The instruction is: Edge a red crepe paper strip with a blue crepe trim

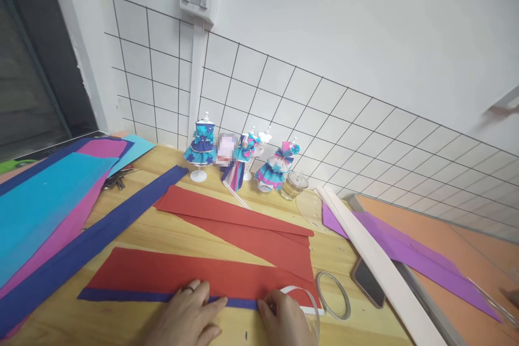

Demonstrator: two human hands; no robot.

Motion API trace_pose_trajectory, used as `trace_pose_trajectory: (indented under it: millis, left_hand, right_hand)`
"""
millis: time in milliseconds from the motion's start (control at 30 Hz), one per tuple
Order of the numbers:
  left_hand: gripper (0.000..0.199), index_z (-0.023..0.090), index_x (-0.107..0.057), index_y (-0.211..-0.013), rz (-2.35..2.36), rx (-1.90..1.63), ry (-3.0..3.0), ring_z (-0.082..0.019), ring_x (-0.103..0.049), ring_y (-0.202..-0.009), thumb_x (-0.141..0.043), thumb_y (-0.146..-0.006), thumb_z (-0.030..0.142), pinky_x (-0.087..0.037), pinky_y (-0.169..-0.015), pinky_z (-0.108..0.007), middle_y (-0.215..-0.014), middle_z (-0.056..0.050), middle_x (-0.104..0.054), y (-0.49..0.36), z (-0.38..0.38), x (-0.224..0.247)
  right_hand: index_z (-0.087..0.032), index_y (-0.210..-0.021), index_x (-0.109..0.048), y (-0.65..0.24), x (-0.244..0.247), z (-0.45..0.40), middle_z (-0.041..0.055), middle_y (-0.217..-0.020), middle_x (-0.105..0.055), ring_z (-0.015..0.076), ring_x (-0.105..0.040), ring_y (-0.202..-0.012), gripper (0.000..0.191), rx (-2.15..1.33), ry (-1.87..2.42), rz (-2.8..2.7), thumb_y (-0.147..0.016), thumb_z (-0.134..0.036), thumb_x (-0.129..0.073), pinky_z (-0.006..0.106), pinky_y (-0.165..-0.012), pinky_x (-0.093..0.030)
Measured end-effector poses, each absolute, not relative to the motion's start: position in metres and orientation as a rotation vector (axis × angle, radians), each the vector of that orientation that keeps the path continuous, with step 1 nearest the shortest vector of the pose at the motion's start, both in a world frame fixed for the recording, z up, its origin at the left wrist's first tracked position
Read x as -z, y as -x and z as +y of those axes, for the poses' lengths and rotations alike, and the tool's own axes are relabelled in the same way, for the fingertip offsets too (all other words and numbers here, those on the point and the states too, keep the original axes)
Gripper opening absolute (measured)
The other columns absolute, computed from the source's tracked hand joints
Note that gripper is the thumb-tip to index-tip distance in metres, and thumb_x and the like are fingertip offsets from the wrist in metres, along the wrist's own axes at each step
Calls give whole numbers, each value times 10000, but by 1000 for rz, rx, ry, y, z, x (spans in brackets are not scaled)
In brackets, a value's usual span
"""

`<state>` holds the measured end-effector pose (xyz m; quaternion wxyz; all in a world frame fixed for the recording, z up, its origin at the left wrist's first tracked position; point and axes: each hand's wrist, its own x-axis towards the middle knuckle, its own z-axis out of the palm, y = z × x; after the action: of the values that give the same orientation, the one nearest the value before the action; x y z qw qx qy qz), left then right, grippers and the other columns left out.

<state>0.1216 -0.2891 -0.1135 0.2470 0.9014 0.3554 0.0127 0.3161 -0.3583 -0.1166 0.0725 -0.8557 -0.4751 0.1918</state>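
Seemingly at the step of taping red paper (194, 273) over blue paper (130, 295) on the desk (344, 254), with left hand (188, 313) loosely spread, holding nothing, and right hand (281, 316) curled by white tape (313, 311), grip unclear, probably calling next for even pressing.

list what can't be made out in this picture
Head view: part of the near blue strip, covered by the left hand.
Head view: whether the right hand pinches the white tape, hidden by the hand itself.
Head view: the object between the dresses, blurred.
Head view: large light blue paper, cut by left edge.
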Motion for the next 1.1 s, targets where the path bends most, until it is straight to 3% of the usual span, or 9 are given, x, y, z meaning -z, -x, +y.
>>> trace_pose_trajectory:
  millis: [833,967,1100]
  left_hand:
    - [435,326,-559,-1186,1006,89,-2462,-354,-505,-1097,-550,-755,271,-405,-899,-510,-1175,-131,-574,-126,-291,105]
    - [495,248,-558,-1202,1029,194,-2512,-376,-503,-1081,-598,-709,241,-403,-886,-524,-1166,-177,-566,-136,-295,104]
    - [440,168,-578,-1180,995,131,-2596,-355,-508,-1071,-587,-748,251,-420,-888,-504,-1114,-185,-589,-158,-307,118]
  right_hand:
    - [-172,-690,-627,-320,119,-358,88,-754,-688,208,-624,-724,207,-602,2596,-1381,-811,-220,-467,254,-589,-351]
    - [-179,-699,-625,-322,125,-359,92,-767,-692,217,-629,-714,205,-566,2605,-1385,-817,-223,-463,265,-586,-353]
    - [-205,-686,-616,-321,128,-360,76,-752,-700,214,-639,-714,210,-543,2605,-1411,-822,-236,-460,258,-578,-361]
